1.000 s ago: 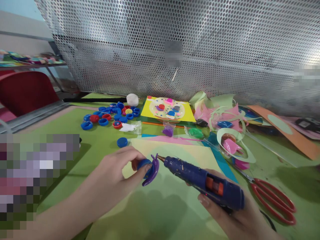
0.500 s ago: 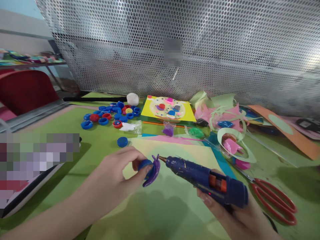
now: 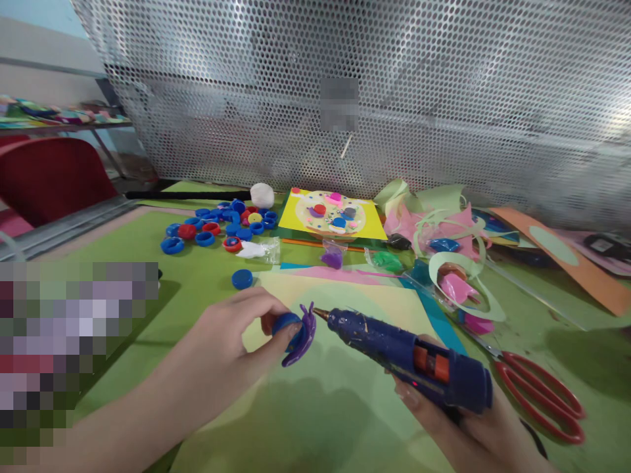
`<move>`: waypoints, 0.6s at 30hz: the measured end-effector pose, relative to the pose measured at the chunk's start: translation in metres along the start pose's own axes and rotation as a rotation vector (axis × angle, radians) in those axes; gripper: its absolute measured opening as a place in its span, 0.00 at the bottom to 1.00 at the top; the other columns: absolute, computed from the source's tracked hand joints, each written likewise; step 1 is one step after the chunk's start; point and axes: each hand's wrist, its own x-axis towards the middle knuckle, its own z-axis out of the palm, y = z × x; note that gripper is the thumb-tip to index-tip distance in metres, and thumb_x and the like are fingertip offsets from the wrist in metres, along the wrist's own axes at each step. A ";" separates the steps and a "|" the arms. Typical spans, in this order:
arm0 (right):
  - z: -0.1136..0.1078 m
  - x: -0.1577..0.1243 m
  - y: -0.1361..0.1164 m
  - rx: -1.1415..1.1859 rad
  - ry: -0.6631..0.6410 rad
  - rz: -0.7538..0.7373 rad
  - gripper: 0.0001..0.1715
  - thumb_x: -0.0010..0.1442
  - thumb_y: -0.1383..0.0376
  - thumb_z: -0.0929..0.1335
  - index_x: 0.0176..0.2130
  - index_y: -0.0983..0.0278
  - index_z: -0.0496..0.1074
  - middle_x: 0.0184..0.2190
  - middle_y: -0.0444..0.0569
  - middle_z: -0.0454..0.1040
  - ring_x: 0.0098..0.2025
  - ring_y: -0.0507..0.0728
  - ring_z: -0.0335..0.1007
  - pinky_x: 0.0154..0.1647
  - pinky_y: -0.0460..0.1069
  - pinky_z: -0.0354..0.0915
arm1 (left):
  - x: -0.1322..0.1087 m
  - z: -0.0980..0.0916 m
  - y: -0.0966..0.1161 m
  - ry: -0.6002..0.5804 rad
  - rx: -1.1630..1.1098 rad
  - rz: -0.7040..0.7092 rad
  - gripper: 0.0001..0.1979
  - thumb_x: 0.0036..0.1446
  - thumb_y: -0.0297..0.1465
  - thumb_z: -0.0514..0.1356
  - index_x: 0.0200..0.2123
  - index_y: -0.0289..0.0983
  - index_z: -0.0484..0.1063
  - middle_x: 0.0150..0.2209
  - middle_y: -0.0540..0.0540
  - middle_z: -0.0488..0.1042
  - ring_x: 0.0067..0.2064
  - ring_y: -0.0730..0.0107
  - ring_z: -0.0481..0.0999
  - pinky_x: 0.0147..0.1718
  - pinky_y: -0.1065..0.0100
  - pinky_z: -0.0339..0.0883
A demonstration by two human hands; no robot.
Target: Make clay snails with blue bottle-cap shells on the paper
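one head-worn camera looks forward and down from close above the table.

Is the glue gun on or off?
Probably on: a small red light shows on the side of the glue gun.

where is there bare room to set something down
Bare: the pale sheet between left hand and right hand; green tabletop left of the left hand, below the caps; tabletop right of the scissors, below the orange card. Crowded: the far side, with caps, bags, yellow card and paper scraps.
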 end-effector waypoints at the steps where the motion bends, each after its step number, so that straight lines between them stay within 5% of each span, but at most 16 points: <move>1: -0.001 0.000 -0.001 -0.006 -0.006 -0.009 0.04 0.58 0.68 0.64 0.34 0.57 0.65 0.21 0.38 0.68 0.18 0.49 0.65 0.17 0.41 0.64 | 0.000 0.000 0.000 0.005 0.001 -0.010 0.09 0.57 0.40 0.56 0.29 0.43 0.71 0.29 0.54 0.73 0.32 0.70 0.72 0.31 0.69 0.63; 18: -0.002 -0.004 -0.002 -0.037 -0.038 0.065 0.05 0.57 0.67 0.63 0.30 0.59 0.66 0.20 0.40 0.69 0.17 0.50 0.65 0.17 0.42 0.65 | 0.000 0.002 -0.002 -0.002 0.005 0.037 0.08 0.57 0.37 0.56 0.28 0.43 0.70 0.29 0.54 0.73 0.32 0.70 0.72 0.31 0.70 0.64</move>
